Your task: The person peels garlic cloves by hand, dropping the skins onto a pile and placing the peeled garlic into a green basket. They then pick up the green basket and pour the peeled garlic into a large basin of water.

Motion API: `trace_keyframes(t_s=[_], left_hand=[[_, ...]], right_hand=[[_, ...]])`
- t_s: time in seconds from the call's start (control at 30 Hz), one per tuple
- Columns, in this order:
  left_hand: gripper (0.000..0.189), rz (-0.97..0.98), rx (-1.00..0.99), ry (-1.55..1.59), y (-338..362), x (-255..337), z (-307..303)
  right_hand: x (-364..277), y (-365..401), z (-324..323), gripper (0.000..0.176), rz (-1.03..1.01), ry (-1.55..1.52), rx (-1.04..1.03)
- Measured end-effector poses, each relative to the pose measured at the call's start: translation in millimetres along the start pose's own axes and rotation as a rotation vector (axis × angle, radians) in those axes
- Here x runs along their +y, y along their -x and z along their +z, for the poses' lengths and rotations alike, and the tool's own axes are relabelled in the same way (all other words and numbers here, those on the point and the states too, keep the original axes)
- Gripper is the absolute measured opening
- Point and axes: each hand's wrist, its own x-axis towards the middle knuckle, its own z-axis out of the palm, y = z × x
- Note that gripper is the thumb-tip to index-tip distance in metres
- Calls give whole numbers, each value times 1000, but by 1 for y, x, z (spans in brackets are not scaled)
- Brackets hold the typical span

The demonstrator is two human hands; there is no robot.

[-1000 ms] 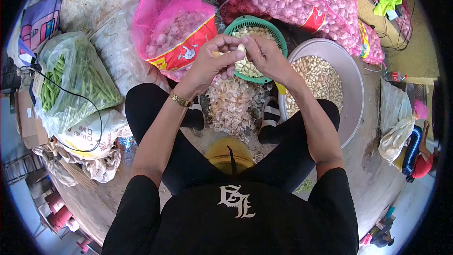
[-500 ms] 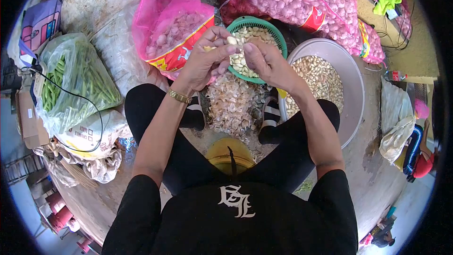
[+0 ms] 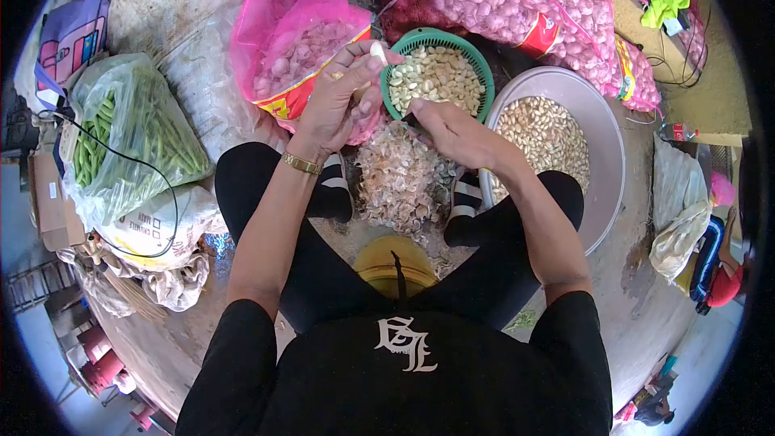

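My left hand [image 3: 343, 105] is closed, with a pale peeled garlic clove [image 3: 378, 52] pinched at its fingertips beside the green basket [image 3: 488, 85]. The basket holds peeled cloves [image 3: 444, 73]. My right hand [image 3: 460, 133] sits at the basket's near edge, fingers closed and thumb pressed down. A small dark thing shows at its thumb tip, too small to name. Below both hands, a heap of garlic skins [image 3: 400, 178] lies on the ground between my feet. Unpeeled cloves [image 3: 541, 145] fill part of the large pale basin [image 3: 605, 161] to the right.
A pink mesh bag of garlic [image 3: 299, 48] stands open behind my left hand. Stacked garlic sacks [image 3: 557, 8] lie at the back right. A plastic bag of green pods [image 3: 137, 133] is at the left. Another person [image 3: 722, 274] is partly visible far right.
My hands have moved apart. The left has risen slightly to the left with the clove; the right has dropped towards the near edge of the basket.
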Motion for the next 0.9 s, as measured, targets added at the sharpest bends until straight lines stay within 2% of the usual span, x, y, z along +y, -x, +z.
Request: trace_keyframes(t_s=[0.07,0.13,0.27,0.37,0.47,0.53,0.57,0.67,0.77,0.9], left_hand=[[26,8,1,12,1,1,0],[27,6,36,-10,2,2,0],[28,-1,18,-54,1,-2,-9],[31,-16,11,-57,2,-2,-7],[34,-16,15,-70,3,-1,-4],[36,-51,35,-103,3,-1,-4],[36,-52,33,-102,3,-2,-3],[35,-39,10,-117,1,-5,-2],[35,-44,6,-109,1,-10,1],[30,17,50,-229,0,-21,9]], right_hand=[[4,-2,2,40,-31,22,14],[8,-4,3,41,-184,229,-13],[4,0,5,37,-221,424,-26],[13,-1,10,41,-276,561,-1],[7,0,6,34,-203,435,26],[10,-4,-2,35,-160,225,192],[9,-5,-5,35,-158,226,193],[6,-12,-12,19,-223,-74,454],[3,-17,-11,22,-258,-178,546],[1,-19,-9,23,-275,-156,556]])
